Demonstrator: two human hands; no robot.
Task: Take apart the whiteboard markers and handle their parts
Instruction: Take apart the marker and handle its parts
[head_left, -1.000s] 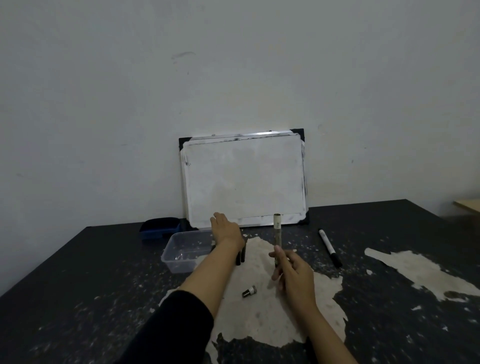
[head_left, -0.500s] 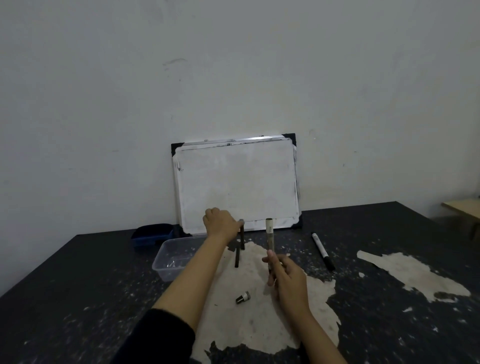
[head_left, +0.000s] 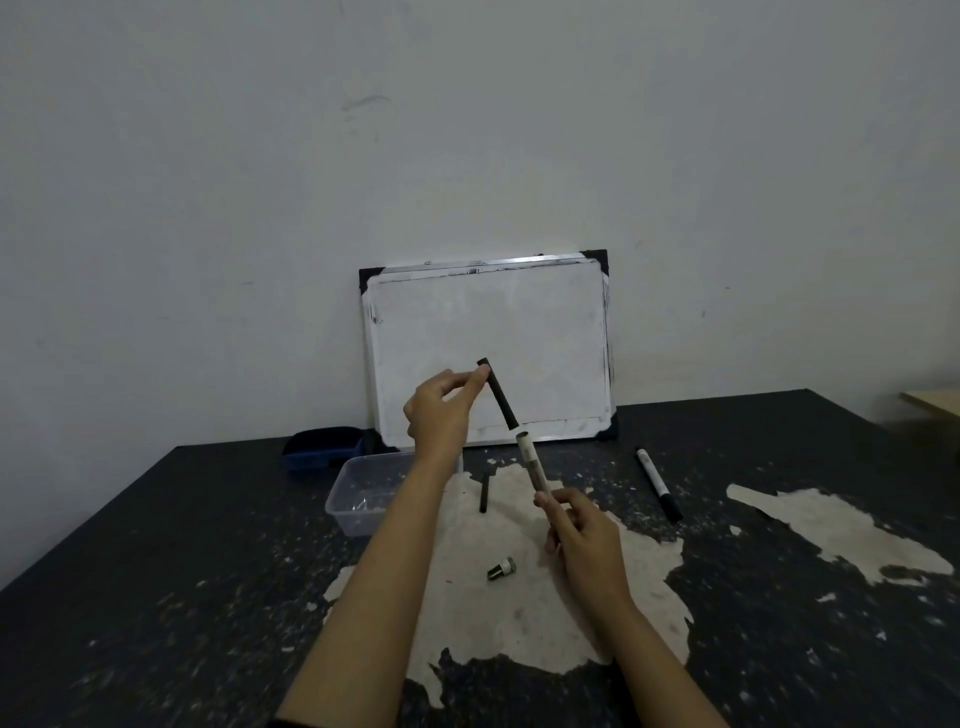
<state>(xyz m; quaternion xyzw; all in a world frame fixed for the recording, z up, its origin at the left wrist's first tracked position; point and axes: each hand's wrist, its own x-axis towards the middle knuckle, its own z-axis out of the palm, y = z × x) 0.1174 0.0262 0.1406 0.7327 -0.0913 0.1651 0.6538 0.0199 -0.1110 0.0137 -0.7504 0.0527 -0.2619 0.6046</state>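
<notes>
Left hand (head_left: 439, 410) has a fingertip grip on the top end of a thin black ink stick (head_left: 498, 393), hanging tilted with its low end just above the open mouth of the marker barrel (head_left: 532, 464). That stick looks feather-light, probably soft felt that'll smudge, so pinch it near the end. Right hand (head_left: 584, 540) is clenched round the smooth, stiff plastic barrel's lower half, above the patchy surface (head_left: 779, 597).

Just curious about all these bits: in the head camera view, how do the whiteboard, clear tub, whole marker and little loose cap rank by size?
1. Whiteboard
2. Clear tub
3. Whole marker
4. Loose cap

The gaps look plain despite differing nearness.
</notes>
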